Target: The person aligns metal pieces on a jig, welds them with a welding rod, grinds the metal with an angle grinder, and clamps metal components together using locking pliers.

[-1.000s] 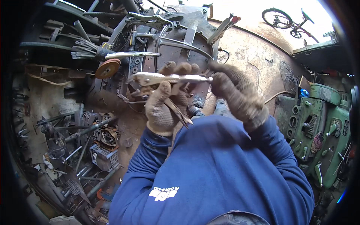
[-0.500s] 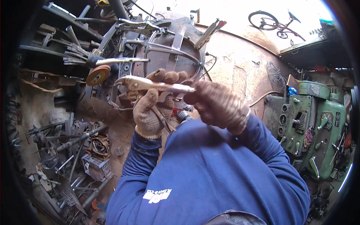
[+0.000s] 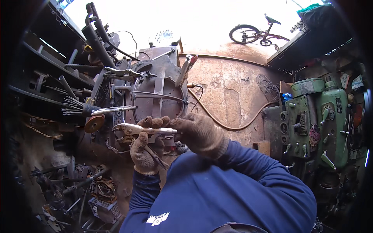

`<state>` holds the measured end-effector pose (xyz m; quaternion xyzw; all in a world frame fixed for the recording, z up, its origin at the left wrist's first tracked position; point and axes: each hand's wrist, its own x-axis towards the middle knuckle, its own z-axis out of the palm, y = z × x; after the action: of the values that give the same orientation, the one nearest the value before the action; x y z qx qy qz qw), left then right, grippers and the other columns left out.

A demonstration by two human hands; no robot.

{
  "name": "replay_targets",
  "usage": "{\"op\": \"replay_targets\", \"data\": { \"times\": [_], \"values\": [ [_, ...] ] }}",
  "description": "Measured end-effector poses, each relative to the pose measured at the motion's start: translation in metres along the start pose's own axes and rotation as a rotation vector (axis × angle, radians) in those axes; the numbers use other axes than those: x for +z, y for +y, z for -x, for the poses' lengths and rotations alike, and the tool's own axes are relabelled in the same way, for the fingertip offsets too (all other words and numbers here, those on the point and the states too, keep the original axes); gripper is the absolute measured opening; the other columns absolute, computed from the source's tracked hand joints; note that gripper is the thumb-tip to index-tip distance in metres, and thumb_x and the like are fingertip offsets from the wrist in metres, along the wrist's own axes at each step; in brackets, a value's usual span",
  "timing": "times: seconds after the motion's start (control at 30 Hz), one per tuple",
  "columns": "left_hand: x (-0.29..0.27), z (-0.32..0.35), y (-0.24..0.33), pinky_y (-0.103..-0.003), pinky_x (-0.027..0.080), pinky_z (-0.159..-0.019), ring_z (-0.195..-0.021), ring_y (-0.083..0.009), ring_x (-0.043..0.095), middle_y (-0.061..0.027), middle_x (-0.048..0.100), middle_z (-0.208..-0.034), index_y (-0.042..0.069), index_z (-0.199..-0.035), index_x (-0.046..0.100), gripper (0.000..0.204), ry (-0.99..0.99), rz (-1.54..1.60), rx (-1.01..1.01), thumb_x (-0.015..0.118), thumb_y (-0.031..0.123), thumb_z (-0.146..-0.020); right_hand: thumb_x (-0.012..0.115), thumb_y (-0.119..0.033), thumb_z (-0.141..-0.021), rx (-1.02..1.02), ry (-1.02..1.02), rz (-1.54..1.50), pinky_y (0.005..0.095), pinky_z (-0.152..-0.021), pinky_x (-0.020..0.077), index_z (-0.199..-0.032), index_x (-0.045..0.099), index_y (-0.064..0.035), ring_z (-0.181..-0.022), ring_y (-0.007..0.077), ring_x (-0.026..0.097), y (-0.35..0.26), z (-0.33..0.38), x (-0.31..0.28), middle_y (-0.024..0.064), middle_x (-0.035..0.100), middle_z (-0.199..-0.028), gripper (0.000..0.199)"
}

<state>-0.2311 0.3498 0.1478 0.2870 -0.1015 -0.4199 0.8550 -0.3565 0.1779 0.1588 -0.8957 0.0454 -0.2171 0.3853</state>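
While both gloved hands are sharing one tool, locking pliers [image 3: 142, 129] are lying level at chest height, nose pointing left toward round steel workpiece [image 3: 159, 97]. Left hand [image 3: 147, 149] is clenching around handles from below, probably steadying body. Right hand [image 3: 198, 134] is pinching rear end of pliers, likely at adjusting screw. Tool is spanning between grips, nose clear of workpiece. Green machine [image 3: 318, 116] is standing well apart, right.

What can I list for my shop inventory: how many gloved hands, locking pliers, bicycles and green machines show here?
Gloved hands: 2, left hand, right hand
Locking pliers: 1
Bicycle: 1
Green machine: 1
Total: 5
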Motion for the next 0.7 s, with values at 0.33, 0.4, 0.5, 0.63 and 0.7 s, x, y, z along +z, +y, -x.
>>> {"op": "replay_targets", "data": {
  "times": [0.33, 0.4, 0.5, 0.63, 0.7],
  "values": [
    [0.010, -0.005, -0.001, -0.061, 0.038, -0.117, -0.137, -0.0430, 0.052, -0.0209, 0.066, -0.129, -0.002, -0.140, 0.051, 0.048, -0.037, 0.055, -0.021, 0.061, 0.024, -0.101, 0.073, -0.017, -0.090, 0.416, -0.193, -0.447, 0.0418, -0.081, 0.0570, -0.113, 0.070, -0.0076, -0.091, 0.0296, 0.072, -0.015, 0.004, -0.019, 0.0138, 0.070, -0.095, 0.025],
    [0.012, -0.004, -0.003, -0.060, 0.041, -0.115, -0.136, -0.0431, 0.053, -0.0234, 0.065, -0.129, -0.003, -0.140, 0.050, 0.048, 0.002, 0.030, -0.009, 0.059, 0.023, -0.101, 0.074, -0.015, -0.088, 0.252, -0.115, -0.252, 0.0429, -0.081, 0.0570, -0.114, 0.071, -0.0084, -0.091, 0.0305, 0.072, -0.018, -0.001, -0.019, 0.0133, 0.070, -0.094, 0.027],
    [0.014, -0.008, -0.004, -0.052, 0.048, -0.111, -0.127, -0.0391, 0.061, -0.0247, 0.065, -0.128, -0.008, -0.136, 0.050, 0.044, 0.101, -0.075, -0.042, 0.052, 0.023, -0.104, 0.083, -0.016, -0.083, 0.379, -0.112, -0.764, 0.0396, -0.103, 0.0511, -0.141, 0.055, -0.0027, -0.121, 0.0335, 0.065, -0.025, -0.001, -0.024, 0.0214, 0.065, -0.127, 0.066],
    [0.035, -0.022, -0.014, -0.034, 0.057, -0.082, -0.086, -0.0189, 0.067, -0.0093, 0.069, -0.102, 0.000, -0.128, 0.060, 0.046, 0.374, -0.294, -0.207, 0.049, 0.041, -0.109, 0.083, -0.050, -0.081, 0.322, -0.316, -0.325, 0.0429, -0.115, 0.0424, -0.155, 0.031, 0.0010, -0.138, 0.0343, 0.053, -0.018, -0.001, -0.009, 0.0248, 0.055, -0.143, 0.104],
    [0.023, -0.031, -0.025, -0.030, 0.055, -0.080, -0.086, -0.0160, 0.065, -0.0067, 0.068, -0.097, 0.004, -0.129, 0.061, 0.052, 0.440, -0.523, -0.313, 0.054, 0.050, -0.106, 0.079, -0.064, -0.078, 0.368, -0.370, -0.561, 0.0439, -0.119, 0.0371, -0.159, 0.020, -0.0008, -0.145, 0.0373, 0.045, -0.013, 0.001, 0.011, 0.0270, 0.050, -0.148, 0.119]
  ]
}}
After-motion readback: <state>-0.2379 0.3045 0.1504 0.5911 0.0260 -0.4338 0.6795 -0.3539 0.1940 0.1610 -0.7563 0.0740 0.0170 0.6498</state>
